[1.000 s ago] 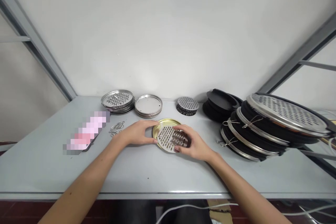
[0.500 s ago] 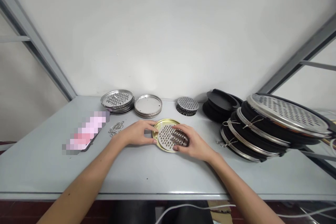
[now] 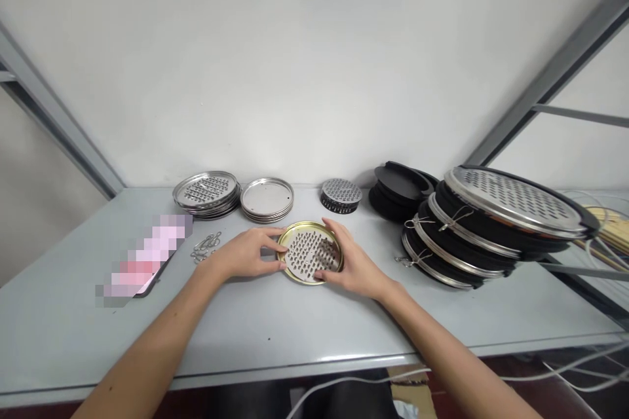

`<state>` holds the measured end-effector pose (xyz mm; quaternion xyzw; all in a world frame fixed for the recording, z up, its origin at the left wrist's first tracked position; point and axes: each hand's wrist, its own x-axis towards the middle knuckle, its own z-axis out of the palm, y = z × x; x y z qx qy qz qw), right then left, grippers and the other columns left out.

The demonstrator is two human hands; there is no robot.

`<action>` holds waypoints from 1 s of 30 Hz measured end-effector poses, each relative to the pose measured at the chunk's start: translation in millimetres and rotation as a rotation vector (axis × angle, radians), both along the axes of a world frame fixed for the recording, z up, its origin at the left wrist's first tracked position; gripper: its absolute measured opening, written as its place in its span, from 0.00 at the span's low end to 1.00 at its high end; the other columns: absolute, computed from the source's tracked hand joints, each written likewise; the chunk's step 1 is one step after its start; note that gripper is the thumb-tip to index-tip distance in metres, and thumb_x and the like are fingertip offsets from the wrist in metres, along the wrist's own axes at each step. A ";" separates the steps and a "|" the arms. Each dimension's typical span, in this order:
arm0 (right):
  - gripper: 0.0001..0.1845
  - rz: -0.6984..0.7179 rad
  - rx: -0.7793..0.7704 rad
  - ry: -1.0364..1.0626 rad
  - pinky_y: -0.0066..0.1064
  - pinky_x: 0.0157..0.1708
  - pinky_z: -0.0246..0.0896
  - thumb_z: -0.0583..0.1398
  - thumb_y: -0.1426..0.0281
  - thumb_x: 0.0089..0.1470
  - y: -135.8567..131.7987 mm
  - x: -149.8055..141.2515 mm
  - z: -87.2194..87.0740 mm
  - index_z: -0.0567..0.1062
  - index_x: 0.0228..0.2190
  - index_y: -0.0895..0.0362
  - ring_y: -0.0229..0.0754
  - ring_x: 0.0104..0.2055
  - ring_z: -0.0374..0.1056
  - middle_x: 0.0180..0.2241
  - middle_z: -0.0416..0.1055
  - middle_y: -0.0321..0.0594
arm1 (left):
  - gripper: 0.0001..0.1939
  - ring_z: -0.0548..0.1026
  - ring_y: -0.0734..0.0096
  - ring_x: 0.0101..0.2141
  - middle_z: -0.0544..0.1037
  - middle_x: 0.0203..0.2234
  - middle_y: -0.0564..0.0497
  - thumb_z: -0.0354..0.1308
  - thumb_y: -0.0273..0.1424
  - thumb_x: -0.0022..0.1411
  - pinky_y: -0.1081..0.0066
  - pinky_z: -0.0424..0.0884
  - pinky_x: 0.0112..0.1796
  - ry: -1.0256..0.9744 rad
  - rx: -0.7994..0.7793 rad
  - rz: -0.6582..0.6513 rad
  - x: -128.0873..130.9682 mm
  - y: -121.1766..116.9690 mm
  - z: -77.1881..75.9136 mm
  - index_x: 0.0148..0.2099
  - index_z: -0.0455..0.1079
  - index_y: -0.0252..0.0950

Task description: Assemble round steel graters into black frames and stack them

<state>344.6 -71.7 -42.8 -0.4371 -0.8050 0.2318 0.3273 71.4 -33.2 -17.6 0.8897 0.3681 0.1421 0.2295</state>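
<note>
A round metal grater disc (image 3: 307, 255) with raised teeth lies inside a shallow gold-rimmed metal dish (image 3: 297, 226) on the table in front of me. My left hand (image 3: 255, 253) holds the dish's left edge, its thumb and fingertips pressed against the rim. On the opposite side, my right hand (image 3: 354, 265) grips the disc, with the thumb over its near right part and the fingers along the far right edge. The right hand's shadow falls across the teeth. Small wire hooks (image 3: 205, 246) lie in a loose heap left of my left hand.
Along the wall stand a stack of finished-looking graters (image 3: 206, 190), a stack of plain metal dishes (image 3: 268, 198), a pile of grater discs (image 3: 341, 194) and black round parts (image 3: 403, 182). Tied black-bodied graters (image 3: 515, 203) are stacked at right. A phone (image 3: 152, 255), partly pixelated, lies left.
The grater disc has shifted left and now sits more centrally within the gold rim, instead of overlapping its right side. My right hand moved with it. The camera view turned slightly.
</note>
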 end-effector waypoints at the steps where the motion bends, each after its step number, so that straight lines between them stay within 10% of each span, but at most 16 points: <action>1: 0.52 -0.032 0.009 -0.043 0.49 0.61 0.49 0.69 0.59 0.41 0.6 1.5 -0.1 0.51 0.62 0.55 0.55 0.64 0.49 0.63 0.50 0.52 | 0.21 0.68 0.57 0.55 0.66 0.59 0.51 0.60 0.46 0.56 0.62 0.63 0.55 0.003 -0.002 0.004 -0.3 -0.1 0.0 0.50 0.75 0.45; 7: 0.40 -0.094 0.067 -0.205 0.52 0.59 0.50 0.67 0.48 0.38 4.6 8.0 -1.5 0.72 0.49 0.58 0.60 0.61 0.52 0.57 0.61 0.53 | 0.21 0.69 0.56 0.54 0.66 0.59 0.52 0.62 0.46 0.54 0.62 0.64 0.54 -0.023 -0.014 0.012 0.7 -1.5 2.4 0.49 0.75 0.45; 30: 0.28 -0.125 0.065 -0.153 0.48 0.55 0.57 0.68 0.52 0.37 -0.3 6.6 12.2 0.76 0.38 0.56 0.56 0.55 0.61 0.51 0.67 0.49 | 0.29 0.66 0.55 0.56 0.66 0.59 0.53 0.66 0.40 0.51 0.62 0.63 0.54 -0.048 0.020 -0.042 5.9 -6.5 14.8 0.56 0.68 0.49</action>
